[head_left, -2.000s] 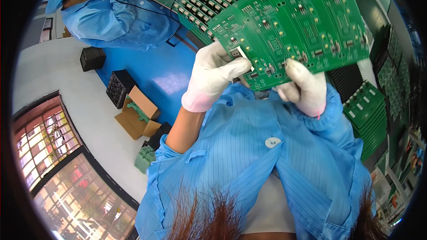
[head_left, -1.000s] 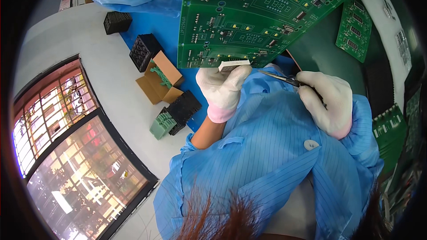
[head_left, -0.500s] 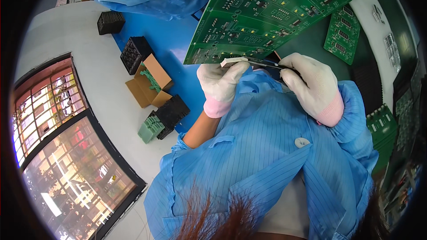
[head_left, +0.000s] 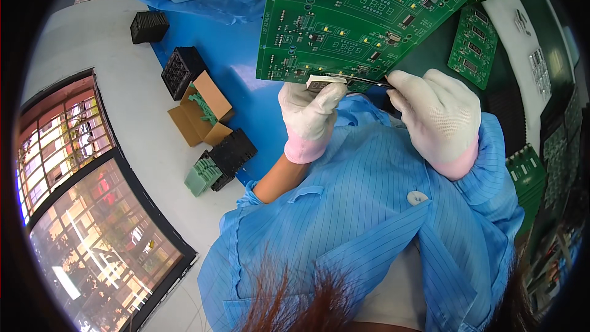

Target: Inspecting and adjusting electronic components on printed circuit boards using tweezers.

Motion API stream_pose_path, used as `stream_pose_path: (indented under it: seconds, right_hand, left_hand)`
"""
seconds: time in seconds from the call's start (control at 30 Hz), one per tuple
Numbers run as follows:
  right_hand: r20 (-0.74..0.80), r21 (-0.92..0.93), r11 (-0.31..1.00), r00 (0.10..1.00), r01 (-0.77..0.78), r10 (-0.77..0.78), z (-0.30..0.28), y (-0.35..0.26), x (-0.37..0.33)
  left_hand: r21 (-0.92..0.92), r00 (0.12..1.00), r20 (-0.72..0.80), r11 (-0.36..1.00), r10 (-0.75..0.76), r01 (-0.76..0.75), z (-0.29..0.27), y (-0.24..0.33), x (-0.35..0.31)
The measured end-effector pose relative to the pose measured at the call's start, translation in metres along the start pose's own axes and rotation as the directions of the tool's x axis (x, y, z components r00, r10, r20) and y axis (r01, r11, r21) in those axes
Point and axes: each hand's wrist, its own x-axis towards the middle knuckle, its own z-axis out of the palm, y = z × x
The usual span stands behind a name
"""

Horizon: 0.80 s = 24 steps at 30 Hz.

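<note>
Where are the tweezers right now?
In the head view, the tweezers are above and slightly right of the middle, in the right hand, with their tips at the small white display by the lower edge of the green board.

Large green circuit board [head_left: 362,21], left edge: one short line of white printed characters, turned sideways along the rim; small and soft.
Large green circuit board, middle: white printed outlines of segment digits in groups, one group to each section, resembling a clock readout.
Large green circuit board, among the parts: tiny white print beside the components, too fine to read.
White display module [head_left: 318,84], face: segment-digit shapes, partly hidden, value not readable.
Smaller green circuit board [head_left: 473,46], right side: dark display windows in a row, pale segment digits on them.
</note>
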Motion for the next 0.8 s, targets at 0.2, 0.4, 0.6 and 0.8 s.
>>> stream_pose_path:
  seconds: [0.2,0.4,0.6,0.8]
  right_hand:
    - [-0.051,-0.032,0.995,0.994,0.091,-0.092,0.003,0.0,0.005]
    - [-0.036,-0.013,0.996,0.995,0.091,-0.091,0.0,-0.002,0.005]
    - [-0.083,0.062,0.997,0.996,0.035,-0.03,0.004,-0.004,0.001]
    - [-0.07,0.042,0.999,0.997,0.026,-0.023,0.0,-0.008,0.003]
  left_hand:
    - [-0.031,1.0,0.013,1.0,0.002,-0.001,0.001,0.001,0.002]
    - [0.01,0.988,0.152,1.0,0.024,-0.026,-0.01,0.002,0.003]
    - [0.007,0.977,0.206,0.998,0.054,-0.057,-0.011,0.001,0.004]
    - [0.032,0.985,0.169,0.998,0.043,-0.05,-0.007,0.004,0.003]
